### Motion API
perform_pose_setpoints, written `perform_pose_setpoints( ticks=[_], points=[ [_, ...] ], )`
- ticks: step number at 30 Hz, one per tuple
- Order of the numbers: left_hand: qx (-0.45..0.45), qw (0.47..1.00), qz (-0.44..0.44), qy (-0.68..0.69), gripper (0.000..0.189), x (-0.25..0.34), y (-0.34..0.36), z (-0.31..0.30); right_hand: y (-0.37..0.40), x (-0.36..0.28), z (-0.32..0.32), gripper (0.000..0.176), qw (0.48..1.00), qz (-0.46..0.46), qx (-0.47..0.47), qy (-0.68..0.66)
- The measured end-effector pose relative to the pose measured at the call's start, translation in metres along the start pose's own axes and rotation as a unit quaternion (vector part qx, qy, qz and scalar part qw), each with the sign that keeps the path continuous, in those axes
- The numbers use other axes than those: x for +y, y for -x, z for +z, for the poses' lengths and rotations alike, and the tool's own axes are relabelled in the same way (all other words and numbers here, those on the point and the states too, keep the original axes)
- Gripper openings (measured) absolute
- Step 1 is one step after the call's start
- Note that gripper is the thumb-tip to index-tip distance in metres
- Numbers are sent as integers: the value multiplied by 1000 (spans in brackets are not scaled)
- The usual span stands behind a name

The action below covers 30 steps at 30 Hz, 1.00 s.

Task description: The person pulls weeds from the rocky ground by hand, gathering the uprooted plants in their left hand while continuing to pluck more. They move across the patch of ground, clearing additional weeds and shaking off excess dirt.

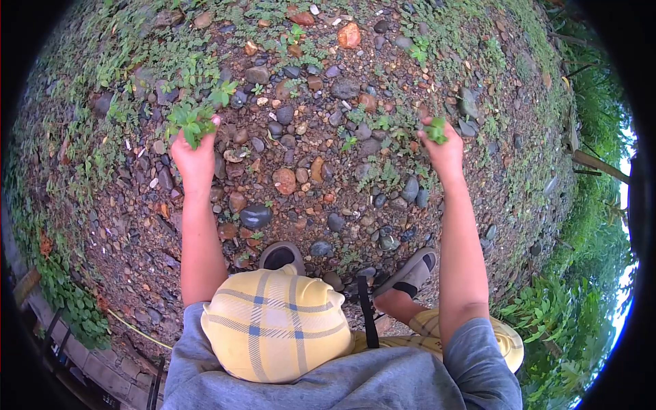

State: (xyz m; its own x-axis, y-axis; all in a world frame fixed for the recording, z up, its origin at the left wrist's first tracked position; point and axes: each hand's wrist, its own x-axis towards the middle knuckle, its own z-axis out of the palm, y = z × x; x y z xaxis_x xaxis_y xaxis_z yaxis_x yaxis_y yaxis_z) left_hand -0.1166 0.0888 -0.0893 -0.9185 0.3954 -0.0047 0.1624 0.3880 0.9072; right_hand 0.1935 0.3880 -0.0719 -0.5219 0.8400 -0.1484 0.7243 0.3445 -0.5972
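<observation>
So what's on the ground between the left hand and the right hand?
In the head view, only pebbles and small green sprouts lie between the left hand, shut on a leafy weed, and the right hand, shut on a small weed.

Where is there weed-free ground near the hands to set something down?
Mostly bare pebbles lie between the left hand, gripping a weed, and the right hand, gripping leaves, above the sandals. Low plants crowd the upper left and beside the right hand.
</observation>
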Motion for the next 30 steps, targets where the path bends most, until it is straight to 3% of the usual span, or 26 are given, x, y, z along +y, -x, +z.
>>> perform_pose_setpoints(
  ticks=[2, 7, 13, 19, 22, 23, 25, 30],
  points=[
    [-22, 1000, -3, 0, 22, 8, 9, -1, -13, -1, 10, 49, 982, -92, -49, 160],
    [-42, 998, 8, -45, 18, 10, 31, -4, -25, -3, 34, 60, 955, -164, -70, 238],
    [-52, 998, 16, -42, 19, -5, 49, -4, -29, 2, 28, 44, 946, -195, -112, 232],
    [-48, 997, 27, -62, 19, -6, 47, -2, -39, 9, 28, 30, 953, -159, -116, 231],
    [-51, 997, 22, -55, 21, -2, 44, 0, -51, 30, 31, 25, 988, -117, -33, 94],
    [-52, 997, 24, -50, 21, -3, 44, 1, -51, 38, 33, 23, 998, -39, 22, 52],
    [-55, 997, 26, -41, 21, -7, 44, 3, -56, 49, 29, 23, 999, 26, 38, 5],
    [-69, 995, 14, -63, 18, -3, 45, 6, -54, 52, 30, 22, 937, 170, 89, -291]
  ],
)
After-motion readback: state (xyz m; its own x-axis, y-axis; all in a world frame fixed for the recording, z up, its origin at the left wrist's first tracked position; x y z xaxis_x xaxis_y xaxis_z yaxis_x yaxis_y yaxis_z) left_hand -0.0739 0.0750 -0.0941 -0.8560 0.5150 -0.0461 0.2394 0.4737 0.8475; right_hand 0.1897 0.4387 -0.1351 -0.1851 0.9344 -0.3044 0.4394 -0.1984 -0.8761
